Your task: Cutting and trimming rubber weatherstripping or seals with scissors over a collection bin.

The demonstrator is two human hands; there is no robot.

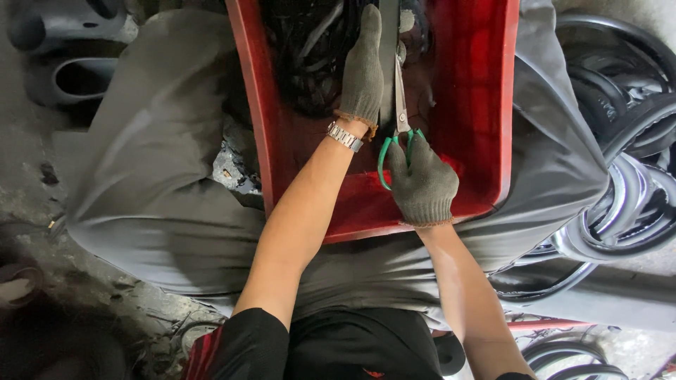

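A: What is closest to us?

B: The person's black top [359, 345], right at the bottom. Two bare arms reach out from it over the lap, which is covered by a grey cloth [155, 183].

A: What do the hands do?

B: Both wear grey knitted gloves. The right hand [424, 184] is closed around the green loop handles of a pair of scissors with long metal blades [401, 105]. The fingers go through the loops, and the blades point away from the person.

A: And the other hand?

B: The left hand [362, 67] lies flat and stretched out on a long dark strip [388, 49], pressing it down. The hand touches the strip, but I cannot tell if the fingers wrap around it. A silver metal watch band [344, 136] sits on that wrist.

A: Where are the scissors and the strip?

B: Inside a shiny red plastic tray [479, 91] that rests on the lap. The blades lie just beside the strip, on its right. A heap of thin black scraps [303, 49] fills the far left part of the tray.

A: Anything else around?

B: Black rubber rings [620, 162] are piled on the floor to the right. Grey pipe pieces [63, 49] lie at the top left.
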